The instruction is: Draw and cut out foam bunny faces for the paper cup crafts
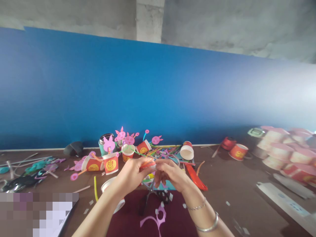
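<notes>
My left hand [134, 174] is closed around a small orange piece [148, 163], which looks like a bundle of thin strips; its exact kind is hidden by the fingers. Close against it, my right hand [174, 174] has its fingers bent and pinched at the piece's right end, where something whitish shows. What the right fingertips hold is too small to make out. Under both hands lie dark scissors [145, 200] on a maroon mat [130, 217]. Pink paper offcuts [160, 217] and small white bits rest near them.
Red paper cups [111, 163] with pink paper animal faces [109, 144] stand behind my left hand. A white-mouthed cup [187, 152] lies farther back. An orange-red tool [196, 177] is right of my hands. Stacked cups [281, 151] fill the far right, before a blue wall panel [158, 92].
</notes>
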`<state>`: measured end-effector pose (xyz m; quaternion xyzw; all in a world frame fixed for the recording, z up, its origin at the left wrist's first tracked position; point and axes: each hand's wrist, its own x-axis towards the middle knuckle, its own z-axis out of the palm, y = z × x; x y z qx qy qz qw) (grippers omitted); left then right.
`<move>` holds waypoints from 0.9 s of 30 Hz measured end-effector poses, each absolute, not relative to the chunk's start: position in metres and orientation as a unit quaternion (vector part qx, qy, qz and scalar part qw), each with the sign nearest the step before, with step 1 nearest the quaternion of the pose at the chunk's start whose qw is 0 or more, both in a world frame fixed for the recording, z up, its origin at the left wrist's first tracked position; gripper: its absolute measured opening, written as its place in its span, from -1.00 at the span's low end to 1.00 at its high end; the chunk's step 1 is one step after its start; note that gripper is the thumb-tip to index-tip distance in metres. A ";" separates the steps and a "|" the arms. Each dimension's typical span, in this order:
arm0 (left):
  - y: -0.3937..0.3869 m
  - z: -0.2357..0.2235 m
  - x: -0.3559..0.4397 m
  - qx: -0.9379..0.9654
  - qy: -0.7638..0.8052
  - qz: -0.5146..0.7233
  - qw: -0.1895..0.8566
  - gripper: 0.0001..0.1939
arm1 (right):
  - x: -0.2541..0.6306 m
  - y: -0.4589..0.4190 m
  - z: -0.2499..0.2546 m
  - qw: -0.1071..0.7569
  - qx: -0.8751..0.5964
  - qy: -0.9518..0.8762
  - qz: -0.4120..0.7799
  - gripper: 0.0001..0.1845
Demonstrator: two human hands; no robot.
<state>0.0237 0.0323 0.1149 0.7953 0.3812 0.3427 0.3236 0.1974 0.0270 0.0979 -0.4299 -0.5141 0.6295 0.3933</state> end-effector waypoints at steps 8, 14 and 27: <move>0.032 0.114 0.025 0.811 0.378 0.338 0.293 -0.83 | 0.195 0.026 0.098 0.394 -0.430 -0.550 0.598 -0.79; 0.032 0.115 0.026 0.823 0.361 0.322 0.297 -0.81 | 0.191 0.027 0.090 0.411 -0.445 -0.566 0.559 -0.80; 0.043 0.107 0.019 0.724 0.385 0.405 0.404 -0.67 | 0.209 0.027 0.100 0.349 -0.417 -0.671 0.505 -0.65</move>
